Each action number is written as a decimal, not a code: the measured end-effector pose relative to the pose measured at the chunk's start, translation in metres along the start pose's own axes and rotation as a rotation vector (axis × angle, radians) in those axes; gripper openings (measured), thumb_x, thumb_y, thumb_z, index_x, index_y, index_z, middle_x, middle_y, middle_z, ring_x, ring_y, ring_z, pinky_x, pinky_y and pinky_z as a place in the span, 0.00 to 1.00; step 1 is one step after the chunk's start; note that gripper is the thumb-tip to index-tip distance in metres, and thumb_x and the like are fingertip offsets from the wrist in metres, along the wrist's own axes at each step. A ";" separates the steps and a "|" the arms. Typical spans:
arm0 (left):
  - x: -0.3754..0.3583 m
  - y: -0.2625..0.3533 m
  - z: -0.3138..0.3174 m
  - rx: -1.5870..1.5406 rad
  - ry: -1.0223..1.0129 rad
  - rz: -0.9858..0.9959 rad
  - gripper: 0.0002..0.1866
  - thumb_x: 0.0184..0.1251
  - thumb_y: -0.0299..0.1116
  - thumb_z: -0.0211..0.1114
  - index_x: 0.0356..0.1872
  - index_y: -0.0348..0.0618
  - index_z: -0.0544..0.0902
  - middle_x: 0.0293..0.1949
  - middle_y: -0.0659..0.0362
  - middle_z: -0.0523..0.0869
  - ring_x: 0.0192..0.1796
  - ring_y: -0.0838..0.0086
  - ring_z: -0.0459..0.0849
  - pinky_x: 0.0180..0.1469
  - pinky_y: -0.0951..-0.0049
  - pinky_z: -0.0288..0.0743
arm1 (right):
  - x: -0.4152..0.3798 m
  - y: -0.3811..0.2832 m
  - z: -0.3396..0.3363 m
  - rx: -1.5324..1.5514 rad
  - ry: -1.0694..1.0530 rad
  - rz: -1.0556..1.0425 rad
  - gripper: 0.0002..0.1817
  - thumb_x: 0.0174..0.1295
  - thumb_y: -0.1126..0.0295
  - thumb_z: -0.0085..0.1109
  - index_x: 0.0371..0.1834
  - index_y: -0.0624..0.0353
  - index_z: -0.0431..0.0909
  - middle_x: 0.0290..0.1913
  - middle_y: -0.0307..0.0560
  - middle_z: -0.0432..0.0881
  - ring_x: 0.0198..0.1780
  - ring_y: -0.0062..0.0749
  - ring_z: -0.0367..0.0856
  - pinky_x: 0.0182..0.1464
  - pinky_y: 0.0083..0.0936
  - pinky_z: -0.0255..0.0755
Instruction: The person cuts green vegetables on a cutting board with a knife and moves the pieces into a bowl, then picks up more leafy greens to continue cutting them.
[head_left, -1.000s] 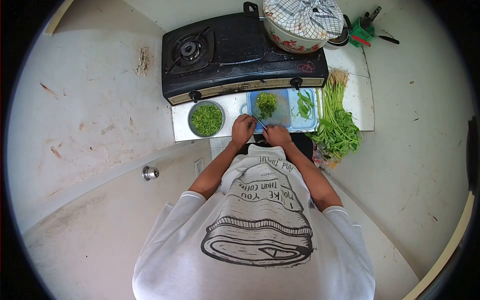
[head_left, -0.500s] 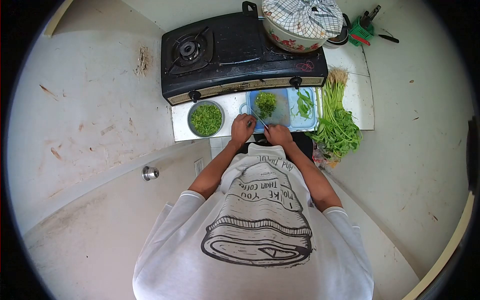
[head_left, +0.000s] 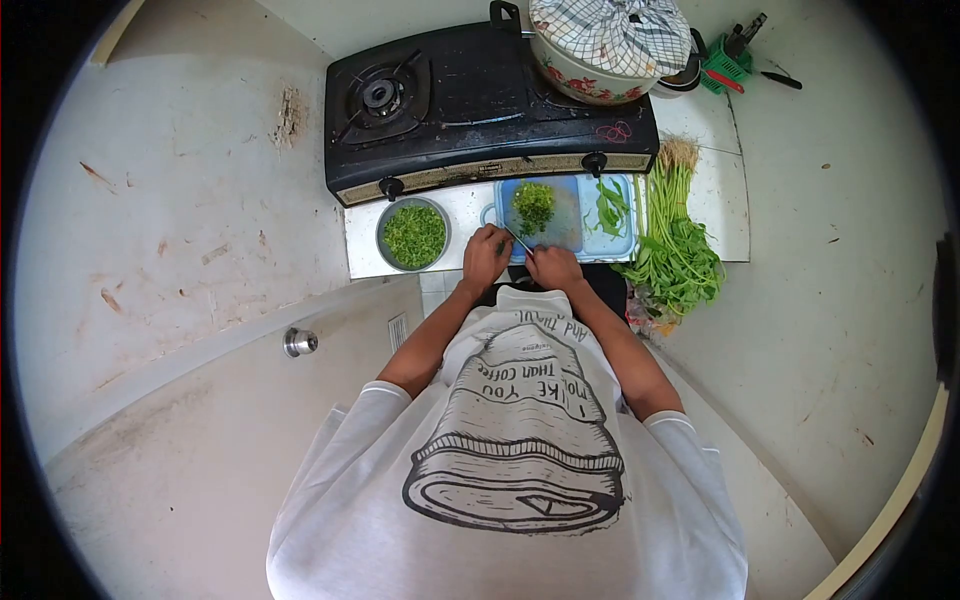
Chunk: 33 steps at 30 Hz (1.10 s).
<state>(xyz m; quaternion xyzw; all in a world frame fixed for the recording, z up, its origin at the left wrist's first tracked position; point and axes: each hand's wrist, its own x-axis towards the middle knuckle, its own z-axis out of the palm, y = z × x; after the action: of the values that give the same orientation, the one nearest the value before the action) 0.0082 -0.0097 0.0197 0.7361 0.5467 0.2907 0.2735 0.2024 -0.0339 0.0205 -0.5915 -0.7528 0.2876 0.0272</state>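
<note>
My right hand (head_left: 556, 268) is closed on a knife (head_left: 518, 239) whose blade points up and left over the near edge of the blue cutting board (head_left: 562, 240). Beside the blade, my left hand (head_left: 487, 254) has its fingers curled together at the board's near left corner; what they hold, if anything, is too small to name. Chopped greens (head_left: 534, 207) lie in a heap on the board beyond the knife. A few whole leaves (head_left: 611, 207) rest at its right side. Left of my hands stands a round grey bowl (head_left: 381, 240) of chopped greens (head_left: 414, 236).
A black gas stove (head_left: 480, 110) runs behind the board, carrying a floral pot (head_left: 590, 88) with a checked cloth (head_left: 610, 35). Bundled leafy stalks (head_left: 675, 240) lie at the right. Farther back are a green basket (head_left: 724, 66) and a black-handled knife (head_left: 782, 79).
The whole view has shifted very slightly. Both hands and the knife look nearly the same as before.
</note>
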 end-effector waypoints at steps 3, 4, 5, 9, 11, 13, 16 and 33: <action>-0.002 -0.004 0.000 -0.003 -0.005 0.015 0.04 0.62 0.27 0.71 0.37 0.42 0.88 0.37 0.53 0.86 0.44 0.54 0.85 0.49 0.56 0.79 | -0.004 0.004 0.001 -0.021 0.009 0.011 0.24 0.74 0.53 0.55 0.36 0.65 0.87 0.30 0.67 0.87 0.34 0.63 0.89 0.42 0.55 0.84; -0.003 -0.005 0.001 0.002 -0.002 0.015 0.04 0.62 0.27 0.70 0.37 0.42 0.89 0.37 0.53 0.86 0.44 0.54 0.85 0.50 0.56 0.78 | -0.005 0.005 0.002 -0.027 0.015 0.014 0.24 0.74 0.53 0.55 0.36 0.65 0.87 0.30 0.67 0.87 0.34 0.63 0.89 0.42 0.55 0.84; -0.003 -0.005 0.002 0.006 0.000 0.016 0.04 0.62 0.27 0.70 0.37 0.42 0.89 0.37 0.53 0.87 0.44 0.54 0.85 0.50 0.56 0.78 | -0.006 0.007 0.002 -0.017 0.009 0.018 0.24 0.74 0.53 0.55 0.36 0.65 0.87 0.30 0.67 0.87 0.34 0.64 0.89 0.42 0.55 0.84; -0.001 -0.003 -0.001 -0.010 -0.058 -0.049 0.04 0.62 0.27 0.70 0.37 0.42 0.89 0.37 0.54 0.87 0.44 0.54 0.84 0.51 0.57 0.78 | -0.007 0.008 0.002 -0.008 0.003 0.027 0.24 0.74 0.52 0.55 0.36 0.65 0.87 0.29 0.68 0.87 0.34 0.64 0.89 0.42 0.56 0.84; -0.001 -0.001 -0.003 0.007 -0.069 -0.057 0.04 0.62 0.27 0.70 0.37 0.43 0.89 0.37 0.54 0.87 0.44 0.55 0.84 0.51 0.57 0.78 | -0.010 0.008 0.004 -0.014 0.009 0.020 0.24 0.74 0.52 0.55 0.36 0.65 0.86 0.29 0.68 0.87 0.34 0.65 0.89 0.42 0.56 0.84; -0.002 -0.004 -0.002 0.008 -0.046 -0.007 0.04 0.62 0.27 0.70 0.37 0.43 0.89 0.37 0.54 0.87 0.44 0.55 0.84 0.51 0.57 0.78 | -0.012 0.005 0.001 -0.013 0.020 0.004 0.24 0.74 0.52 0.55 0.37 0.65 0.86 0.29 0.68 0.87 0.34 0.65 0.89 0.42 0.56 0.84; -0.003 -0.006 -0.001 0.018 -0.030 0.008 0.04 0.62 0.27 0.71 0.37 0.43 0.89 0.37 0.54 0.87 0.44 0.55 0.84 0.51 0.57 0.78 | -0.012 0.001 -0.003 -0.022 -0.012 0.006 0.23 0.74 0.53 0.56 0.37 0.64 0.86 0.29 0.67 0.87 0.34 0.65 0.89 0.42 0.55 0.84; 0.007 -0.001 -0.004 0.079 -0.084 0.117 0.04 0.64 0.27 0.70 0.38 0.44 0.88 0.38 0.55 0.88 0.44 0.54 0.83 0.50 0.55 0.77 | -0.006 0.012 -0.004 0.021 0.060 0.053 0.23 0.74 0.53 0.54 0.35 0.64 0.87 0.30 0.66 0.87 0.34 0.64 0.89 0.42 0.54 0.84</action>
<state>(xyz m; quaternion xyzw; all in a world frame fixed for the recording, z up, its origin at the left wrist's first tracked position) 0.0060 -0.0021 0.0225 0.7884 0.5018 0.2534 0.2496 0.2160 -0.0362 0.0202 -0.6192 -0.7326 0.2783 0.0485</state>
